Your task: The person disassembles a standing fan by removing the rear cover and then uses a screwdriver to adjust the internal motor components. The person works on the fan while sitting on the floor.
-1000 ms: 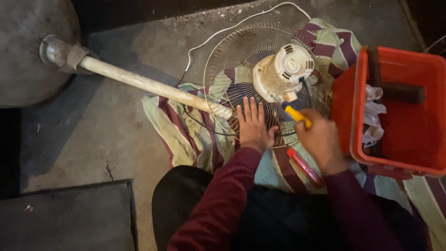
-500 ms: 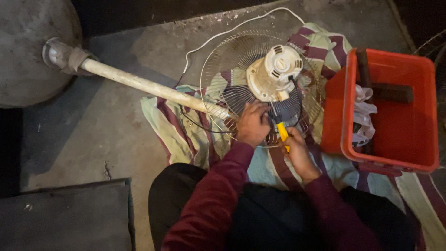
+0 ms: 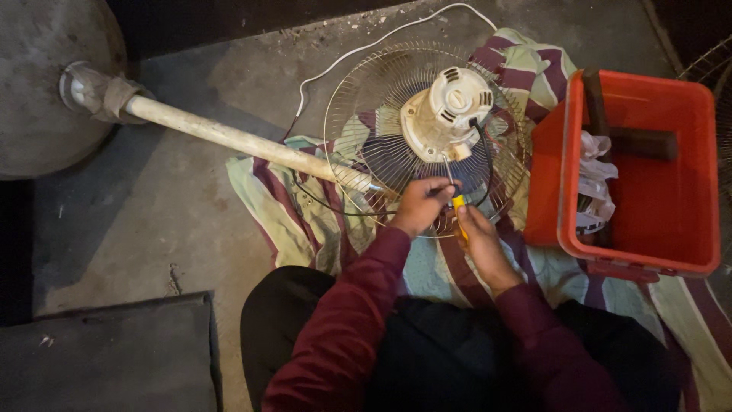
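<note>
A pedestal fan lies flat on a striped cloth (image 3: 290, 214). Its wire grille (image 3: 366, 137) faces up, with the cream motor housing (image 3: 450, 114) in the middle. My right hand (image 3: 480, 248) grips a yellow-handled screwdriver (image 3: 458, 207); the metal shaft points up toward the motor. My left hand (image 3: 419, 204) rests on the grille just left of the shaft, fingers pinching near it. Both sleeves are dark red.
The fan's cream pole (image 3: 229, 141) runs left to a round grey base (image 3: 46, 84). A red plastic bin (image 3: 648, 236) with a white rag and a dark tool stands at the right. A white cord (image 3: 358, 49) loops behind the grille. A dark mat (image 3: 107, 358) lies lower left.
My right hand brought the screwdriver in from the right to the motor. My left hand, flat on the grille before, now curls beside the shaft. The view has shifted slightly.
</note>
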